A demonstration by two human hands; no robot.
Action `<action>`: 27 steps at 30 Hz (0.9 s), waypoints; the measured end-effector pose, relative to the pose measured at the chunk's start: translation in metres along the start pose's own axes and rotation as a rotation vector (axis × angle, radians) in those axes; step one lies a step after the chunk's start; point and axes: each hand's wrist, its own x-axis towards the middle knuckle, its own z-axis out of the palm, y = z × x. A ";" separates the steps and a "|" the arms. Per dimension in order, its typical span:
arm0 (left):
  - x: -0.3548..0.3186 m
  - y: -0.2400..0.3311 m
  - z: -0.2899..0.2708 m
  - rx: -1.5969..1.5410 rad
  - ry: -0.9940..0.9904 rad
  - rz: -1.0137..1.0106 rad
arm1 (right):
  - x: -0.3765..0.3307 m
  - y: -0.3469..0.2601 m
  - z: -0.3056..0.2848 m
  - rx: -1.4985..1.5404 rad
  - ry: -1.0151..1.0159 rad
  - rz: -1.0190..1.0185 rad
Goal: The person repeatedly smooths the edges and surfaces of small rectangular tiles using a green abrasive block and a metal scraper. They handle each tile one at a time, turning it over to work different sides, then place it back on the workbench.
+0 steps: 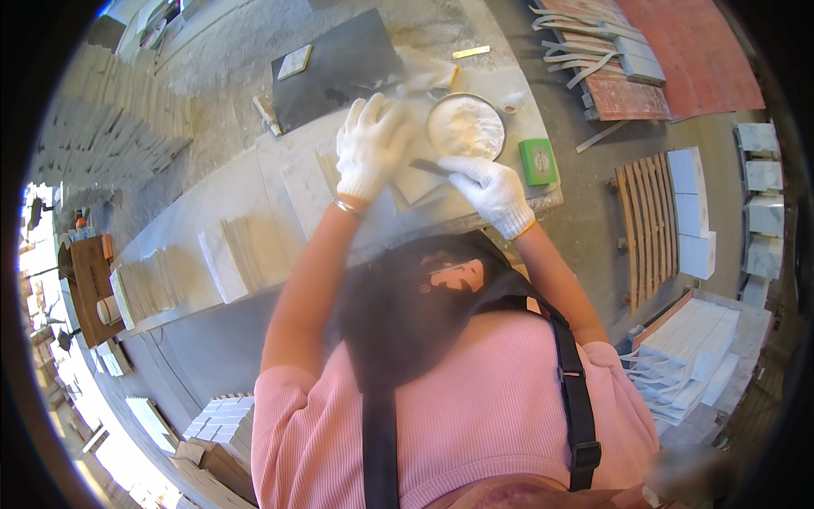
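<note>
1. Two gloved hands work over a pale stone surface (254,182), with stacks of white tiles (216,424) nearest, low on the left.
2. Right hand (492,191), in a white glove, has its fingers curled shut around a thin dark blade (431,167) that points left.
3. Left hand (370,144), also gloved, lies with fingers spread wide and flat, pressing on a pale tile (415,182) on the surface.
4. Just right of the hands sits a green rectangular box (538,161) with a pale label panel.
5. Farther off, touching distance from both hands, a round metal bowl (465,125) holds white paste.
6. Beyond it lies a dark slab (339,64) carrying a small pale tile piece (294,62).
</note>
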 end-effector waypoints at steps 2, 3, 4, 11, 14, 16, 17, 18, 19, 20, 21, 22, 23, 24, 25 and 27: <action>0.001 0.000 0.003 -0.001 0.031 -0.007 | -0.011 -0.003 0.002 0.024 -0.014 -0.021; 0.001 -0.001 0.003 -0.016 0.035 0.010 | -0.016 -0.003 0.003 0.016 -0.033 -0.011; 0.001 -0.001 0.002 -0.030 0.007 0.010 | -0.020 -0.004 0.004 0.014 -0.053 0.015; 0.004 0.001 -0.005 -0.065 -0.053 0.020 | -0.038 -0.001 0.012 0.089 -0.137 -0.009; 0.006 0.002 -0.010 -0.003 -0.176 -0.081 | -0.052 0.005 0.006 0.402 -0.057 0.233; 0.011 -0.001 -0.018 -0.058 -0.226 -0.106 | -0.055 0.011 0.001 0.591 -0.051 0.416; 0.014 -0.003 -0.023 -0.081 -0.256 -0.120 | -0.054 0.013 -0.002 0.633 -0.100 0.497; 0.017 -0.005 -0.027 -0.103 -0.299 -0.153 | -0.053 0.015 -0.004 0.661 -0.139 0.594; 0.021 -0.006 -0.031 -0.126 -0.335 -0.186 | -0.050 0.016 -0.003 0.688 -0.148 0.596; 0.024 -0.007 -0.035 -0.148 -0.371 -0.225 | -0.047 0.016 -0.003 0.700 -0.152 0.579; 0.027 -0.007 -0.038 -0.150 -0.403 -0.236 | -0.043 0.015 -0.002 0.711 -0.162 0.558; 0.030 -0.008 -0.041 -0.150 -0.438 -0.254 | -0.039 0.013 -0.001 0.715 -0.170 0.544; 0.031 -0.008 -0.044 -0.150 -0.473 -0.272 | -0.035 0.011 0.000 0.738 -0.169 0.529; 0.031 -0.007 -0.046 -0.155 -0.465 -0.273 | -0.031 0.009 0.001 0.754 -0.164 0.521; 0.031 -0.008 -0.048 -0.160 -0.455 -0.274 | -0.028 0.007 0.001 0.774 -0.166 0.497; 0.031 -0.011 -0.052 -0.195 -0.450 -0.307 | -0.021 0.005 -0.004 0.743 -0.234 0.510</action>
